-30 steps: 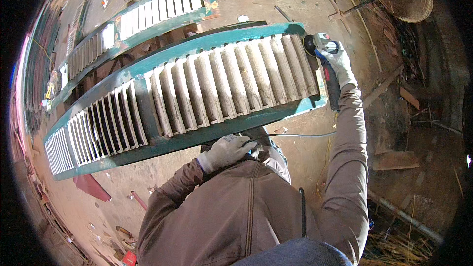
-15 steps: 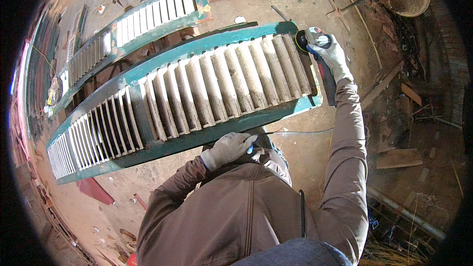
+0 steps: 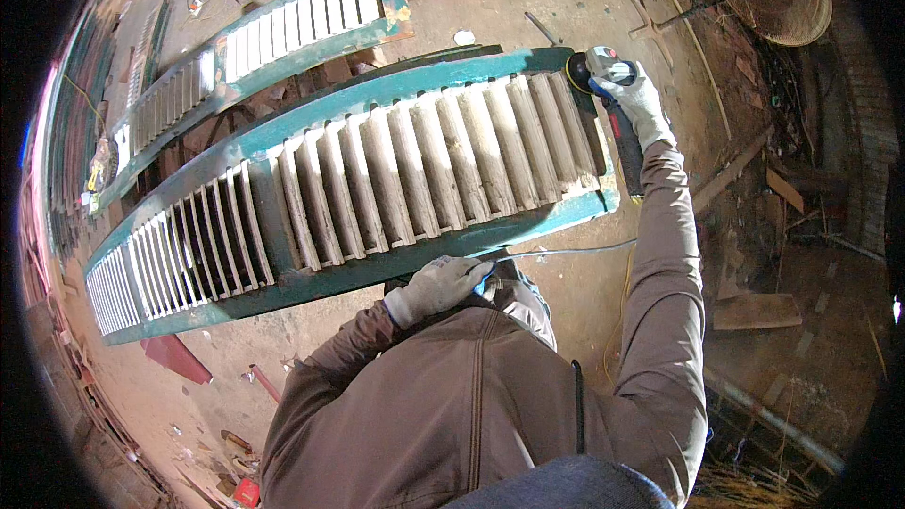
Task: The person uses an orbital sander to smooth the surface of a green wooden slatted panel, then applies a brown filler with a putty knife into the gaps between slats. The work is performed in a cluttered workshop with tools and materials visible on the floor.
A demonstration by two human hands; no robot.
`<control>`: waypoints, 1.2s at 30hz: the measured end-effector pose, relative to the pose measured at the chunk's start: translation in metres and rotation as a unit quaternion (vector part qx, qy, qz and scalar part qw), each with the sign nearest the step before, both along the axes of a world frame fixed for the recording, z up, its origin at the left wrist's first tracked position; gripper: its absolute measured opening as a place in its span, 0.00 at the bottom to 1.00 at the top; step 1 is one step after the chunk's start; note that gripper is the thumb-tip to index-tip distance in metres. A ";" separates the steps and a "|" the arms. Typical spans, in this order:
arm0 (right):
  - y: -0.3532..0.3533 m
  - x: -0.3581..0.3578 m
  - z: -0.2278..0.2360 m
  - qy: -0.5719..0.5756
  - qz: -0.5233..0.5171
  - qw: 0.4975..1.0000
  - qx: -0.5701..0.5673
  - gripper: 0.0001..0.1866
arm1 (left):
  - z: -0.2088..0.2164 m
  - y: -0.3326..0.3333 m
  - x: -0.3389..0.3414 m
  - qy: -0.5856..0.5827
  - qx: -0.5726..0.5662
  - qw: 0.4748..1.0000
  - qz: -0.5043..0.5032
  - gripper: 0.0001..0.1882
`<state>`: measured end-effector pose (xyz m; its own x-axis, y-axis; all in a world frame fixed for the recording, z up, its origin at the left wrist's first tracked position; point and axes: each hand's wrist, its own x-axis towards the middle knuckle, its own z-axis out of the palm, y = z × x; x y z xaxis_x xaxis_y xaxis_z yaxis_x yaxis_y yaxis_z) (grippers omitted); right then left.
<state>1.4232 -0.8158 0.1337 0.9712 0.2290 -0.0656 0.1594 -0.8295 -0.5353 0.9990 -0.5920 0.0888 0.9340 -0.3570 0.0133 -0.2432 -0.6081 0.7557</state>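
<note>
Here the louvred panel (image 3: 415,170) is seen stretched from eight to two o'clock; the left hand (image 3: 438,288) is curled by its six-o'clock edge, any hold untellable; at the two-o'clock corner, the power tool (image 3: 622,143) is clasped by the nearer right hand (image 3: 643,108), panel towards eight

Shutter frame (image 3: 490,65): looks wooden; teal paint shines faintly along the upper edge. Slats (image 3: 429,165): look bare, matt and rough. Grinder (image 3: 603,63) at the frame's upper right corner: smooth grey casing, apparently plastic. Left glove (image 3: 436,289), right glove (image 3: 644,111): pale matt cloth. Jacket (image 3: 405,396): brown matt cloth. Floor (image 3: 575,292): dull, rough.
</note>
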 end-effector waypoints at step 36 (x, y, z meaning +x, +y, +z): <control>0.025 0.020 -0.008 -0.002 0.008 1.000 0.004 0.43 | -0.006 0.007 -0.005 -0.093 0.000 0.996 0.008 0.16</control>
<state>1.4432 -0.7913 0.1260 0.9676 0.2451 -0.0603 0.1745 -0.8223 -0.5416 0.9943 -0.5849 0.0828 0.9205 -0.3428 0.1874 -0.3702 -0.6121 0.6988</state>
